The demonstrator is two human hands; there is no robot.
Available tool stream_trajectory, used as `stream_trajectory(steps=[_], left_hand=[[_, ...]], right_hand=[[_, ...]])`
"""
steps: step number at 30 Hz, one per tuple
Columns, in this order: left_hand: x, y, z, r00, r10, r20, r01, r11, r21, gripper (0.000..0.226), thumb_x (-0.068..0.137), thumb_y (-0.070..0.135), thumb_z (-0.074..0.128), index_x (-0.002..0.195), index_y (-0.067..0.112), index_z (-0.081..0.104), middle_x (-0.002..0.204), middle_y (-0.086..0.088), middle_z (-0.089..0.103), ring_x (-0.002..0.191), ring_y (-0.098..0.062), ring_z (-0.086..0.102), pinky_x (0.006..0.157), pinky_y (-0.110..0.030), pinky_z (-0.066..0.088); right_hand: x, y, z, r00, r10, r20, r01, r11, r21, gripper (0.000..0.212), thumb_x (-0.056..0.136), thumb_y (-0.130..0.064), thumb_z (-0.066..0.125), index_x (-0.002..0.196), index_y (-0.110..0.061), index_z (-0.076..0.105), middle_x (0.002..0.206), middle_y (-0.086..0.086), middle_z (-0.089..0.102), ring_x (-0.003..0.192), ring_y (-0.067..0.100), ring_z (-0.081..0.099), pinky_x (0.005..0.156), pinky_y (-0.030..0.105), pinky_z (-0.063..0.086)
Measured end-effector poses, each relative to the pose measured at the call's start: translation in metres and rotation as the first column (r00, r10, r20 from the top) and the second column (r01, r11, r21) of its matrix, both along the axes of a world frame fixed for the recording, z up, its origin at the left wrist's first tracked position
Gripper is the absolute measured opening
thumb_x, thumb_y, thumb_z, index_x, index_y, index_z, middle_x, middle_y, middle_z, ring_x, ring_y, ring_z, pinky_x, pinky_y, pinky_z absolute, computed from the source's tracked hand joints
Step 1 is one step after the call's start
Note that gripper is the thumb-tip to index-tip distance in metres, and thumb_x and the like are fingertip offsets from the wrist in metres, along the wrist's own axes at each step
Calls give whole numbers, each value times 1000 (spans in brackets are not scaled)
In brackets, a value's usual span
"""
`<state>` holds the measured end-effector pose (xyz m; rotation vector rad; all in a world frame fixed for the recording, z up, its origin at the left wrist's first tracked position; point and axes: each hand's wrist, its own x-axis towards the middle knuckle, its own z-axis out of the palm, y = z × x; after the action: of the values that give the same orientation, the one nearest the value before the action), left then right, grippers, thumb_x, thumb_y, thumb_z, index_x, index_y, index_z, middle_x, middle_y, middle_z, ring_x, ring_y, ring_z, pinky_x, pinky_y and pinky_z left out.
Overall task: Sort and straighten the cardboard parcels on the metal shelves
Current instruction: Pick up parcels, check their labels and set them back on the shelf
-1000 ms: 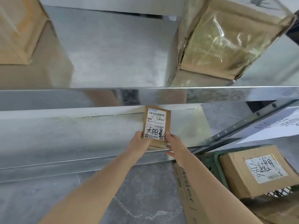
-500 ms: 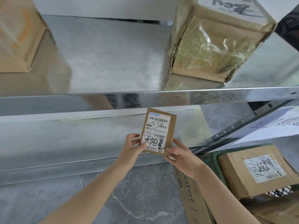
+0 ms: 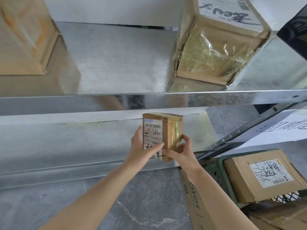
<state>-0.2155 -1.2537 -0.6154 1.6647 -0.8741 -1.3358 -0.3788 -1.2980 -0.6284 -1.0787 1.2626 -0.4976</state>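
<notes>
My left hand [image 3: 141,150] and right hand [image 3: 181,153] grip the small parcel [image 3: 164,130], clamped from 2 sides, upright at the front of the lower shelf [image 3: 66,146]. I'd set it down square, label outward.

The printed label [image 3: 152,135] on the small parcel [image 3: 171,130] that I hold in my left hand [image 3: 141,151] and right hand [image 3: 181,151] reads "530-" and "A32" under a barcode. My thumb covers part of its handwriting. The crate parcel [image 3: 245,176] bears handwritten "98LL". The flat carton [image 3: 194,201] shows "aier". The lettering on the paper sign [image 3: 282,128] is cut off and unreadable.
</notes>
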Motion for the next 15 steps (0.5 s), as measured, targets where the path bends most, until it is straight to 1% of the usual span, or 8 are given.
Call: stream_trajectory(steps=[2, 4, 6, 8, 10, 12, 13, 15], left_hand=[[-3, -2, 2, 1000, 21, 14, -21, 1000, -10, 108, 52, 57, 82, 139, 44, 20, 138, 15, 30, 129, -9, 36, 108, -42, 37], [-5, -4, 1, 999, 48, -8, -48, 999, 6, 125, 35, 63, 86, 138, 47, 17, 137, 10, 37, 127, -13, 41, 103, -47, 45], [-5, -6, -3, 997, 78, -27, -78, 997, 13, 129, 31, 61, 88, 136, 49, 15, 137, 7, 39, 128, -16, 42, 100, -48, 47], [-5, -5, -3, 993, 107, -47, -107, 994, -1, 114, 38, 52, 89, 127, 51, 19, 134, 7, 43, 129, -17, 42, 100, -47, 46], [-1, -3, -3, 988, 119, -97, -119, 993, 6, 99, 54, 39, 88, 124, 48, 18, 127, 7, 50, 122, -15, 49, 95, -38, 50], [3, -2, 1, 976, 106, -191, -103, 994, 22, 80, 73, 26, 81, 125, 40, 23, 114, 10, 58, 106, -7, 59, 79, -24, 51], [5, -1, 4, 969, 92, -231, -87, 996, 35, 73, 77, 27, 78, 125, 40, 25, 110, 12, 59, 100, -4, 61, 74, -22, 50], [8, 0, 5, 956, 52, -290, -38, 998, 55, 71, 72, 41, 77, 125, 41, 30, 112, 9, 64, 100, -8, 64, 79, -29, 54]], right_hand=[[7, 4, -2, 995, -7, -95, -1, 997, -83, 90, 60, -37, 88, 120, -54, 23, 123, 2, 50, 115, 22, 57, 91, 36, 52], [12, 9, -6, 985, -20, -169, -9, 985, -171, 90, 46, -50, 86, 109, -65, 24, 129, 0, 47, 123, 27, 50, 99, 49, 48], [14, 12, -3, 978, -1, -206, -45, 975, -218, 92, 43, -52, 82, 110, -62, 19, 131, -2, 44, 127, 24, 44, 103, 49, 44], [15, 14, 3, 978, 13, -208, -67, 966, -251, 93, 44, -55, 83, 115, -55, 22, 132, -3, 43, 127, 22, 43, 104, 46, 44], [11, 14, 7, 995, 27, -97, -49, 973, -224, 87, 53, -52, 88, 120, -46, 33, 132, -2, 51, 123, 20, 52, 101, 43, 48], [6, 14, 13, 998, 26, 59, -19, 993, -119, 73, 67, -42, 85, 125, -42, 41, 127, -3, 59, 115, 13, 60, 101, 37, 48], [3, 15, 14, 993, 16, 118, -8, 998, -64, 68, 70, -43, 81, 127, -40, 43, 126, -5, 61, 114, 11, 61, 105, 38, 44], [-2, 15, 14, 980, 13, 198, -20, 999, 32, 73, 67, -53, 76, 132, -38, 45, 128, -10, 62, 120, 9, 58, 113, 44, 33]])
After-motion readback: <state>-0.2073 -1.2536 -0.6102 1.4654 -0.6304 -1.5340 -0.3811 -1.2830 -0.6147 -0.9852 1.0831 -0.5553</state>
